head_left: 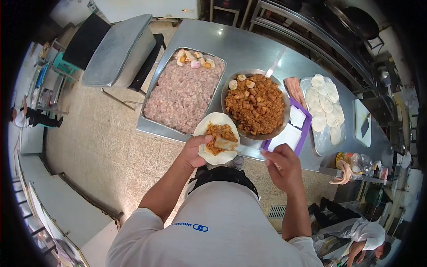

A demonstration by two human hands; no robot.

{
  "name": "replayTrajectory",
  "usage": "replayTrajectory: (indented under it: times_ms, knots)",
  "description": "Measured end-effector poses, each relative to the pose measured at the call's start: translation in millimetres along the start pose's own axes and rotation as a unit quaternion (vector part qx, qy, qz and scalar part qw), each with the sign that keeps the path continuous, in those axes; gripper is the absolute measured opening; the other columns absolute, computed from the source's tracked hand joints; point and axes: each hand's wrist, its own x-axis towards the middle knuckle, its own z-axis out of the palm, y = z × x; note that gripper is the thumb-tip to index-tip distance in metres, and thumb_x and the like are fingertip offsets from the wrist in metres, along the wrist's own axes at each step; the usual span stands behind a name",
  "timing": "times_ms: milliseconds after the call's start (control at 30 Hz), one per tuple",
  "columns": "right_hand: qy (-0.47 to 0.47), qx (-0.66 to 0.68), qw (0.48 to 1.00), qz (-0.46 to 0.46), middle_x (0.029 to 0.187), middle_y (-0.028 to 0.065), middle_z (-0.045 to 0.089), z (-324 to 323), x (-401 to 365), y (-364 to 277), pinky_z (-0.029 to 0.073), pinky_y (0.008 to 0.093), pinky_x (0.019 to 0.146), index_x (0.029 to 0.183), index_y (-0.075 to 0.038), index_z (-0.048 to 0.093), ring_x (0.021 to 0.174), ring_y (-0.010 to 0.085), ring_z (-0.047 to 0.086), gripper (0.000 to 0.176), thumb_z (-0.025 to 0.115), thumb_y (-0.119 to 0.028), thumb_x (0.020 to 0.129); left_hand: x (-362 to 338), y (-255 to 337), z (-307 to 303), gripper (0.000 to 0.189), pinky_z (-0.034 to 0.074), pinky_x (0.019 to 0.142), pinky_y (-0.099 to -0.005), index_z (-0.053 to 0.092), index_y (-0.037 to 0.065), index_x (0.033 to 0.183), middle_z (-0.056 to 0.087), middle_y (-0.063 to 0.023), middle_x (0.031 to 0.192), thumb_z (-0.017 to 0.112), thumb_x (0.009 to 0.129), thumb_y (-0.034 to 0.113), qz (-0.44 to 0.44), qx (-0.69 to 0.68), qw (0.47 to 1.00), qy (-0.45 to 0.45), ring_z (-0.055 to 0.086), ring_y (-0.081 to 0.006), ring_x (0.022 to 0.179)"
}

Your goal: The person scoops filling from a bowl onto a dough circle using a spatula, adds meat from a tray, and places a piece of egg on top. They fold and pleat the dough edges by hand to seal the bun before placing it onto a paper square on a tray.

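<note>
A: Left hand (192, 153)?
B: Pinching the rim of a dough round (227, 158), thumb on top, fingers under. Brown filling (214, 129) in its middle, a pale flat piece (225, 144) lying across that.
A: Right hand (284, 171)?
B: Off to the right of the round, near the table (242, 40) edge. Fingers curled, thumb drawn in towards them. Cannot tell whether they grip the flat piece's far end.
A: Long axis of the round?
B: Slightly longer running away from the body. The flat piece lies crosswise, roughly towards the right hand.
A: And the bowl (286, 113)?
B: Ahead and to the right of the round, close by. Right hand nearer to it than the left.
</note>
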Motion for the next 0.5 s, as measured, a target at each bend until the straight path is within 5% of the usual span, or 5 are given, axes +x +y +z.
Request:
replayTrajectory:
  times_ms: [200,300,400,500]
  knots:
    - [-0.043,-0.003,0.994,-0.096,0.085,0.0091,0.06,10.6,34.4,-3.7,0.051,0.0359,0.062,0.102,-0.009,0.075,0.075,0.0259,0.062,0.026,0.072,0.002,0.079,-33.7,6.9,5.4,0.067,0.048,0.108,-0.0542,0.042,0.001,0.147,0.056,-0.0215,0.141,0.069,0.091,0.026,0.092,0.004,0.996,0.01,0.058,-0.038,0.127]
    - [-0.064,0.056,0.994,-0.066,0.084,0.0093,0.061,8.1,42.7,-16.4,0.05,0.036,0.062,0.104,-0.008,0.074,0.072,0.0263,0.062,0.023,0.071,-0.001,0.083,-60.3,14.5,4.6,0.07,0.043,0.112,-0.0554,0.039,0.003,0.15,0.054,-0.022,0.143,0.067,0.092,0.031,0.163,-0.127,0.977,-0.06,0.054,-0.0384,0.132]
    - [-0.186,0.184,0.964,-0.055,0.082,0.0116,0.067,32.9,61.8,-27.9,0.052,0.039,0.066,0.104,-0.008,0.072,0.074,0.0293,0.065,0.016,0.069,-0.004,0.089,-75.8,19.5,-37.2,0.071,0.042,0.113,-0.0545,0.04,0.001,0.149,0.053,-0.0225,0.143,0.067,0.092,0.033,0.12,-0.085,0.989,0.008,0.053,-0.039,0.133]
    - [-0.271,0.121,0.955,-0.026,0.088,0.0144,0.069,81.3,75.3,-28.0,0.052,0.0417,0.069,0.103,-0.007,0.071,0.078,0.0332,0.067,0.014,0.067,-0.008,0.09,-88.3,16.9,-51.8,0.072,0.042,0.113,-0.0539,0.041,-0.001,0.148,0.053,-0.0226,0.144,0.068,0.091,0.032,0.143,-0.068,0.987,0.0,0.053,-0.0391,0.133]
